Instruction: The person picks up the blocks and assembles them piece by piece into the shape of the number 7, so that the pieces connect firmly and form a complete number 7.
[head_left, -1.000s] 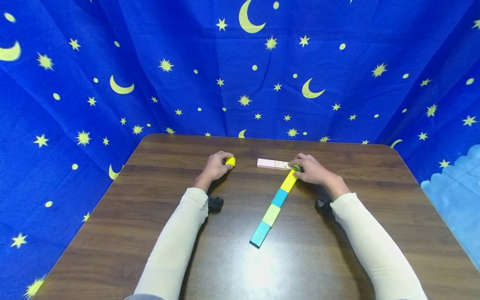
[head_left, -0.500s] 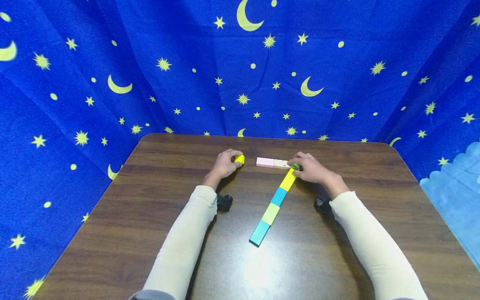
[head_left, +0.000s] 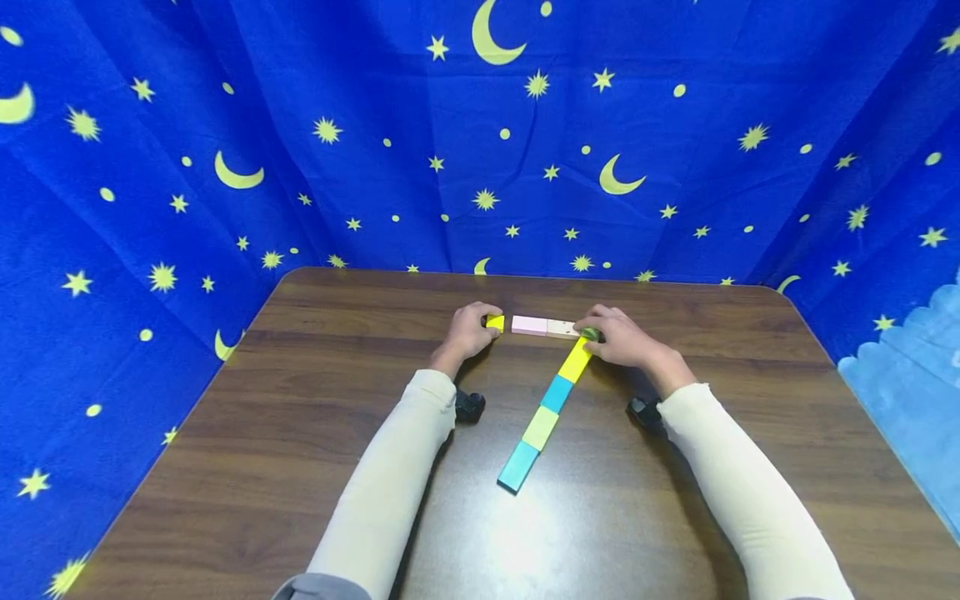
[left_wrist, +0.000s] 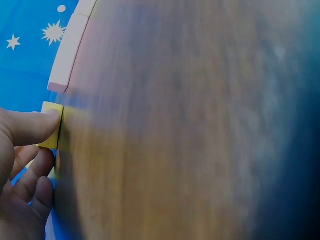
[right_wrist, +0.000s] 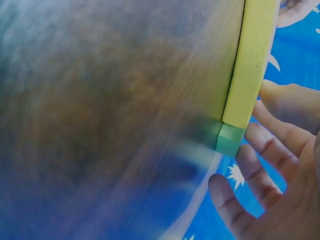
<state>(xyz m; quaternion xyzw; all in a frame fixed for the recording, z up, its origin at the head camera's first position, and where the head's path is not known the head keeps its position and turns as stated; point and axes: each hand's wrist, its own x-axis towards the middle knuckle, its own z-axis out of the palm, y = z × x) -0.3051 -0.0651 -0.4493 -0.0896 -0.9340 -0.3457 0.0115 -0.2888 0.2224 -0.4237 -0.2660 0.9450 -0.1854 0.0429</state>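
My left hand [head_left: 468, 335] pinches a small yellow block [head_left: 496, 322] between thumb and fingers, close to the left end of a pink block [head_left: 529, 325]. In the left wrist view a narrow gap separates the yellow block [left_wrist: 50, 137] from the pink one [left_wrist: 67, 55]. A pale wooden block [head_left: 561, 328] with dark specks adjoins the pink one. My right hand [head_left: 626, 340] holds a green block [head_left: 592, 334] at the corner where two rows meet, thumb and fingers around it. Against the green block [right_wrist: 230, 140] lies a longer yellow block [right_wrist: 250, 65].
From the corner a slanting row runs toward the near side: the longer yellow block [head_left: 576, 362], a blue block [head_left: 557, 393], a light green block [head_left: 542, 427] and a teal block [head_left: 518, 467]. The wooden table [head_left: 300, 467] ends at a blue star-patterned curtain [head_left: 420, 133].
My left hand has slid the small yellow block rightward across the table toward the pink block, closing most of the gap. The right hand has stayed at the corner.
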